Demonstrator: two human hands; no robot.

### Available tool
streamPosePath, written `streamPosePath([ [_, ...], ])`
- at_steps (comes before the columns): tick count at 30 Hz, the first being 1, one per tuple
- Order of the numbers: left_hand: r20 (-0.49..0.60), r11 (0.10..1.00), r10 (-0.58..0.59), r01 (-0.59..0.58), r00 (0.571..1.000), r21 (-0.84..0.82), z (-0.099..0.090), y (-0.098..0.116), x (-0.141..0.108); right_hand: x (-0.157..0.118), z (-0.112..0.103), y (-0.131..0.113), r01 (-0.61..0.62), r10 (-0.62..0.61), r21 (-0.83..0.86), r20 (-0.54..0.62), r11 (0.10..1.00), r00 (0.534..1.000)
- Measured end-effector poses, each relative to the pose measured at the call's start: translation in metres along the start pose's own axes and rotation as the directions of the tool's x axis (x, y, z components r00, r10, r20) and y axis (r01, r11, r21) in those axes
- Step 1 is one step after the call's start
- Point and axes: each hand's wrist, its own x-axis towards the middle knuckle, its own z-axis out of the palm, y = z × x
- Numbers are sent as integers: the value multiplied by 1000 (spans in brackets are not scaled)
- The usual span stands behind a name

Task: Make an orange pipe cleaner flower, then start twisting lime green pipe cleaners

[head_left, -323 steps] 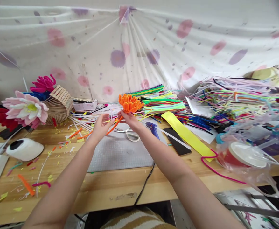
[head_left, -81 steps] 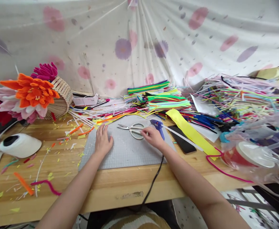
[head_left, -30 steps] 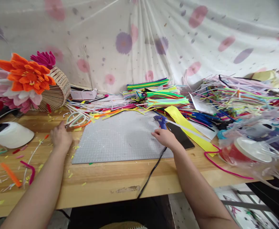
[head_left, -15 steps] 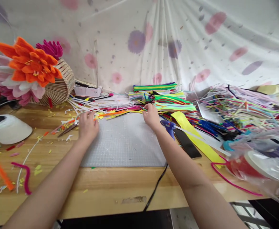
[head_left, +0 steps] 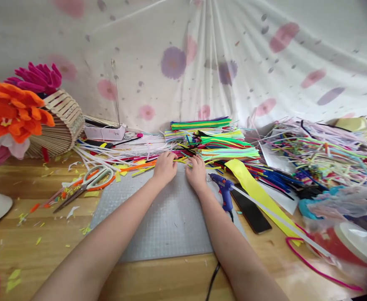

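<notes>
My left hand (head_left: pixel 165 170) rests over the far edge of the grey cutting mat (head_left: pixel 158 234), its fingers curled together and fingertips mostly hidden. Close on its right, my right hand (head_left: pixel 196 174) has bent fingers pointing toward the left one. Between the fingertips runs a bit of yellow pipe cleaner (head_left: pixel 181 159); what either hand pinches is too small to make out. Orange pipe cleaners (head_left: pixel 142 165) lie left of the hands. Just behind them are stacked bundles of green and multicoloured pipe cleaners (head_left: pixel 229 142).
Scissors (head_left: pixel 92 180) lie left of the mat among scraps. On the right are a blue glue gun (head_left: pixel 223 188), a black phone (head_left: pixel 254 211), a yellow ribbon (head_left: pixel 258 196) and a ribbon spool (head_left: pixel 343 240). A basket (head_left: pixel 64 121) with fuzzy flowers stands at the left.
My left hand has moved right from the scissors, leaving them on the table, and is now beside my right hand. The right hand sits slightly lower in view; the camera has shifted.
</notes>
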Motion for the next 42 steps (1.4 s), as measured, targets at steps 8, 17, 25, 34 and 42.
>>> streamPosePath([
  [8, 262, 939, -163, 231, 951, -255, 55, 24, 57, -3, 10, 8, -83, 90, 174, -32, 981, 995],
  [17, 306, 997, -78, 83, 949, -4, 81, 28, 86, -3, 13, 8, -190, 206, 247, -41, 950, 978],
  [25, 343, 993, 63, -94, 937, 72, 79, 32, 90, -1, 9, 7, -277, 289, 247, -16, 929, 957],
  [34, 295, 990, -127, 138, 947, -16, 67, 33, 91, -1, 8, 3, -276, 286, 234, -9, 932, 958],
  [42, 15, 981, 156, -156, 988, 112, 53, 59, 114, -3, 12, 4, -178, 207, 258, -91, 950, 974],
])
